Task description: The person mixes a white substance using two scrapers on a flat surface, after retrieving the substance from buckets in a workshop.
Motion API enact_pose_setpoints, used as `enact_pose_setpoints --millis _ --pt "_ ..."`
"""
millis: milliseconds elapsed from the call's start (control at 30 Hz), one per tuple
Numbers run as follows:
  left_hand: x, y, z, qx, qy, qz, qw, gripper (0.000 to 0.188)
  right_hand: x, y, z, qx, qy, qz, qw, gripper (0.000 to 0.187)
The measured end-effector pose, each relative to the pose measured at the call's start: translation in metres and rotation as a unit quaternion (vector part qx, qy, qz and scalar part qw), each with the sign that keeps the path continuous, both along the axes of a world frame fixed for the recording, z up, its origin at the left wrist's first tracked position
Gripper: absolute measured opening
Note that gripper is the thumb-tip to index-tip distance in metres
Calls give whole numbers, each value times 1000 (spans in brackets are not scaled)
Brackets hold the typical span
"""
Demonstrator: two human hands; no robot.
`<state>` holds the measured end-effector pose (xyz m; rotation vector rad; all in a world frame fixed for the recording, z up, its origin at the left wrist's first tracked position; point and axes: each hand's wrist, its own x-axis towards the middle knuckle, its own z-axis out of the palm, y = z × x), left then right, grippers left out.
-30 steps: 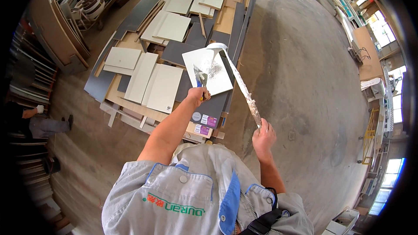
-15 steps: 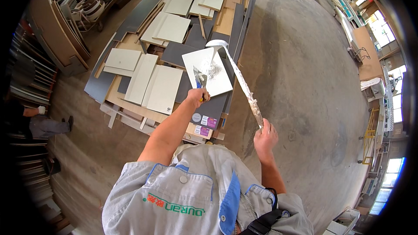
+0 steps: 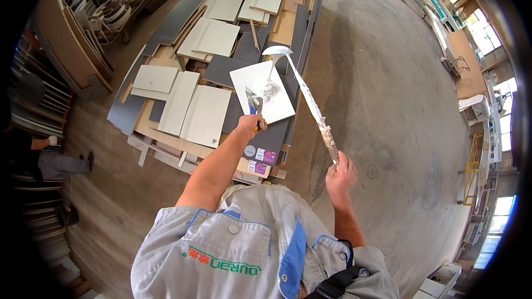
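My left hand point(image 3: 252, 126) is closed around the blue and yellow handle of a putty knife point(image 3: 255, 102). Its metal blade rests over a white square board point(image 3: 278, 109), by a glossy white patch point(image 3: 270, 91) on its surface. The long, white-crusted handle of a ladle point(image 3: 309, 101) is gripped near its bare end by my right hand point(image 3: 341, 180). The ladle's bowl point(image 3: 276, 50) hangs tipped over the board's far edge. A thin white stream point(image 3: 272, 70) runs from the bowl down to the board.
Beneath the board is a stack of dark and wood-coloured panels point(image 3: 221, 71), with cream boards point(image 3: 206, 115) lying on it. Shelves of curved parts point(image 3: 116, 11) stand at far left. Another person's leg point(image 3: 64, 164) shows at left. Concrete floor point(image 3: 388, 105) and a yellow frame point(image 3: 472, 171) lie right.
The ladle's bowl has tipped further and risen slightly, and the white stream now shows more plainly. My right hand has shifted a little right. The left hand is nearly still.
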<state>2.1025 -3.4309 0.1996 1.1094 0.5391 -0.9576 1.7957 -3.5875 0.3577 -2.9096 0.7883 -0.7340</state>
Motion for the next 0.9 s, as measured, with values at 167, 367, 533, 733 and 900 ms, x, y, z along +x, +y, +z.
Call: enact_pose_setpoints --millis 167,367,533,733,900 --pt "1 0 -4 2 2 1 1000 7 0 1 7 6 -3 -2 1000 49" --pt "2 -1 -4 5 -9 -10 1000 8 0 -2 13 10 -37 10 999 50" --pt "3 -2 0 -8 -7 -8 1000 7 -2 -3 19 6 -30 3 1000 50" --pt "1 -6 3 10 -7 3 1000 5 -4 -3 21 -9 -35 6 999 51" --pt "2 -6 1 2 -8 -5 1000 4 -2 -2 27 -18 -37 9 999 52"
